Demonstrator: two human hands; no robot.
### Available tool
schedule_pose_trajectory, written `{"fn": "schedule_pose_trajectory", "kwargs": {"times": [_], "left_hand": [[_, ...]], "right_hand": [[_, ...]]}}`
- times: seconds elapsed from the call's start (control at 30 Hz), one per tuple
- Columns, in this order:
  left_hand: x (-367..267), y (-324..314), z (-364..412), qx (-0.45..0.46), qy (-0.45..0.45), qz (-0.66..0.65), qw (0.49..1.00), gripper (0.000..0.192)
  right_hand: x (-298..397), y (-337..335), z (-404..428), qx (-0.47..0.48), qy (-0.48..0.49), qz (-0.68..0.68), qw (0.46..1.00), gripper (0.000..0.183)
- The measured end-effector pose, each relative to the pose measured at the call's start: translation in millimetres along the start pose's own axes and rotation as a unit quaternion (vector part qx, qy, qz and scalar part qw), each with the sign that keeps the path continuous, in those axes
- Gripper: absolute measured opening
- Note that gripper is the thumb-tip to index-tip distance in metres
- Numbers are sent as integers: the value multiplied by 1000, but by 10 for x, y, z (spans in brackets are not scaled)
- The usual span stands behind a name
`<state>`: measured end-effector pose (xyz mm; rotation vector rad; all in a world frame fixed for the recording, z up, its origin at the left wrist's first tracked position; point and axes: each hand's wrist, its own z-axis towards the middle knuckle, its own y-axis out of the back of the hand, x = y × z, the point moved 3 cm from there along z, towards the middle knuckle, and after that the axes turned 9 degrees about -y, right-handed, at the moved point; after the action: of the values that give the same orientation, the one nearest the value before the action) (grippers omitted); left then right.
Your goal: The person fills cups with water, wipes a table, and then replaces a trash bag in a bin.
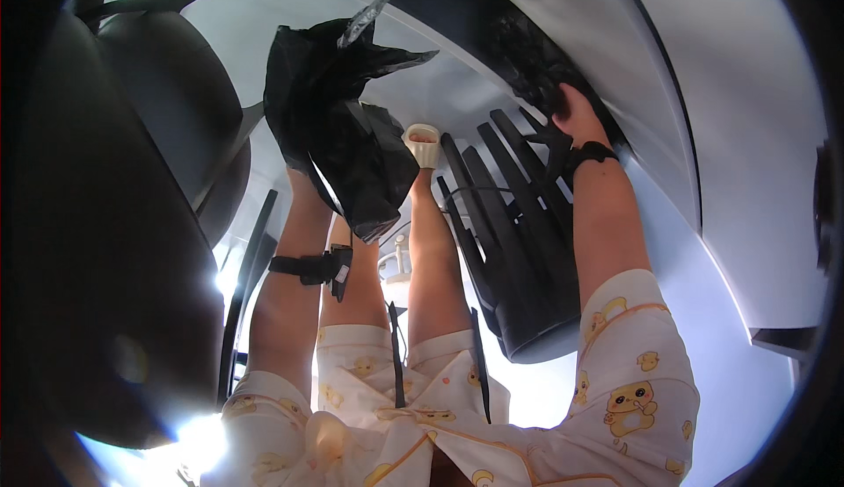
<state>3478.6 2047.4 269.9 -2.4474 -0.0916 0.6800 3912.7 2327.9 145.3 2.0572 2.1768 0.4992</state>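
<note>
A crumpled black plastic bag (336, 91) hangs at the end of my left forearm. My left hand is hidden by the bag, which is held up in front of my legs. On the right, my right hand (583, 114) reaches forward to crumpled black plastic (527, 52), which lies against a long dark panel or recess (455, 6). The thumb side of the hand shows, while the fingertips are lost in the dark plastic. Below that hand stands a black slatted bin-like container (521, 223), tilted in the view.
Large dark padded shapes (165, 91), perhaps a chair, fill the left side. A pale curved surface (732, 65) runs along the right. A foot in a cream slipper (422, 147) rests on the light floor. Bands with small black devices (326, 269) circle my forearms.
</note>
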Motion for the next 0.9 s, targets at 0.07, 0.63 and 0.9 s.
{"fn": "schedule_pose_trajectory", "kwargs": {"times": [0.07, 0.63, 0.9], "left_hand": [[225, -189, 174, 24, 25, -12, 999, 43], [-146, 5, 126, 7, -29, -3, 1000, 43], [-39, 252, -95, -24, -8, 0, 1000, 43]], "right_hand": [[325, 389, 387, -6, 174, -273, 946, 38], [168, -46, -395, -58, 212, -310, 925, 39], [-53, 408, -425, -147, -15, -455, 878, 69]]}}
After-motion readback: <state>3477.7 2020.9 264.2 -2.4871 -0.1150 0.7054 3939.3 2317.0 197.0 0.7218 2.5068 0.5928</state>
